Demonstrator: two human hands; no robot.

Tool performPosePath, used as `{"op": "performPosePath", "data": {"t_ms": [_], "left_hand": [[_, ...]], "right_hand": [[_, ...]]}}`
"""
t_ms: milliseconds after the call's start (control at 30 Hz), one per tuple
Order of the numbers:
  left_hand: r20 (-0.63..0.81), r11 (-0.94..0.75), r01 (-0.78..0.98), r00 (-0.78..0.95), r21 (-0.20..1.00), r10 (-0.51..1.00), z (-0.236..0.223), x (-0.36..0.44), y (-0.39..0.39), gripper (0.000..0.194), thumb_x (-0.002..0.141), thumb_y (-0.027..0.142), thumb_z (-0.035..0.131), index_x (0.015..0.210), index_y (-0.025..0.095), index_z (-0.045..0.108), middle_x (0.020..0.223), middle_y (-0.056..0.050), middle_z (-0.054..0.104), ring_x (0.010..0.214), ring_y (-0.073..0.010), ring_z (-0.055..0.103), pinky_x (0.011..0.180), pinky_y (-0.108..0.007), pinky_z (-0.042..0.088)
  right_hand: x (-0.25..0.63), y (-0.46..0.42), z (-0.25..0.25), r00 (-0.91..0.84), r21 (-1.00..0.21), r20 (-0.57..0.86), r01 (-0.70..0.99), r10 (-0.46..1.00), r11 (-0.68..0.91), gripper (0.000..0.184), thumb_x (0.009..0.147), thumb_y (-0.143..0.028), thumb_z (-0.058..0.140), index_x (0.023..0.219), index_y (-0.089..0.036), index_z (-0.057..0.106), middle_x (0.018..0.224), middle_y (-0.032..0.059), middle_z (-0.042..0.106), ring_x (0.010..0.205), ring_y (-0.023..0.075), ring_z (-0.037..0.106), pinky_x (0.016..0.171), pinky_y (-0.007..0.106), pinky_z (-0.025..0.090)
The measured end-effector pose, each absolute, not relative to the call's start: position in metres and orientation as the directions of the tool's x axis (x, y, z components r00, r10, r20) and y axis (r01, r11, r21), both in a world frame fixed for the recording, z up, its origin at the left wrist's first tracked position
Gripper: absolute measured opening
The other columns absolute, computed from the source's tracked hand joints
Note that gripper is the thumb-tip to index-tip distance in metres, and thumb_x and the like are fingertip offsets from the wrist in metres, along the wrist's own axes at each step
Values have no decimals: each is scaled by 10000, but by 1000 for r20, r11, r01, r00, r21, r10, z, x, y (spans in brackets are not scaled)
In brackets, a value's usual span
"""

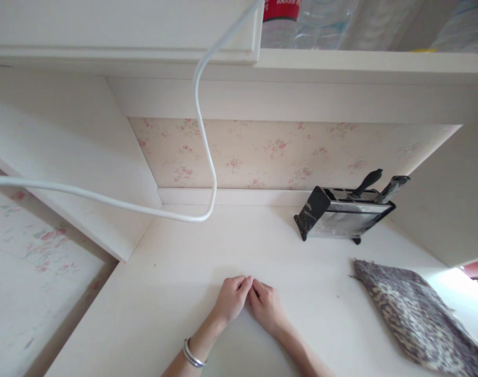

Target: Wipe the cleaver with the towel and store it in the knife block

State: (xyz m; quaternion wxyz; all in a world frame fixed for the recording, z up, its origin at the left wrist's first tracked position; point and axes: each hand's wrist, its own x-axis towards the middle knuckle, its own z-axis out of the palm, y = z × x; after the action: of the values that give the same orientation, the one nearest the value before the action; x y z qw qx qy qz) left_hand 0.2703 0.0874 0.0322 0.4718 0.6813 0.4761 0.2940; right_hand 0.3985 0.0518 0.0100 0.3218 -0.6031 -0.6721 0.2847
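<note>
My left hand point(231, 298) is closed in a loose fist on the white countertop point(176, 293), with a silver bangle point(193, 354) around its wrist. Beside it rests my right hand point(267, 303), also curled closed. The two hands touch at the thumbs and knuckles. Nothing shows in either fist. Beyond my right hand stands a black-framed knife block point(344, 220) with two handles sticking up from its slots. A grey and cream patterned cloth point(415, 314) lies to the right of my hands.
A white cable point(207, 146) hangs in a loop in front of me. Overhead is a white cabinet point(121, 31); its open section holds clear plastic bottles, one with a red label point(281, 9). Side panels bound the counter at left and right, and floral wallpaper point(262, 152) covers the back.
</note>
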Motion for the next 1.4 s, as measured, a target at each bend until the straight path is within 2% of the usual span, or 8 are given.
{"op": "performPosePath", "data": {"t_ms": [967, 1400], "left_hand": [[-52, -103, 397, 361, 912, 931, 36, 272, 87, 457, 901, 481, 344, 566, 187, 449, 523, 31, 393, 542, -118, 359, 518, -247, 257], [-46, -94, 352, 370, 931, 928, 32, 271, 87, 440, 904, 462, 369, 573, 182, 445, 533, 35, 386, 552, -114, 366, 529, -246, 262]], "right_hand": [[398, 52, 10, -59, -765, 86, 636, 995, 104, 324, 951, -323, 320, 793, -190, 569, 731, 46, 652, 646, 151, 589, 611, 235, 400], [399, 52, 11, -67, -770, 94, 627, 993, 115, 308, 950, -318, 329, 801, -193, 568, 750, 46, 656, 659, 152, 590, 614, 227, 385]]}}
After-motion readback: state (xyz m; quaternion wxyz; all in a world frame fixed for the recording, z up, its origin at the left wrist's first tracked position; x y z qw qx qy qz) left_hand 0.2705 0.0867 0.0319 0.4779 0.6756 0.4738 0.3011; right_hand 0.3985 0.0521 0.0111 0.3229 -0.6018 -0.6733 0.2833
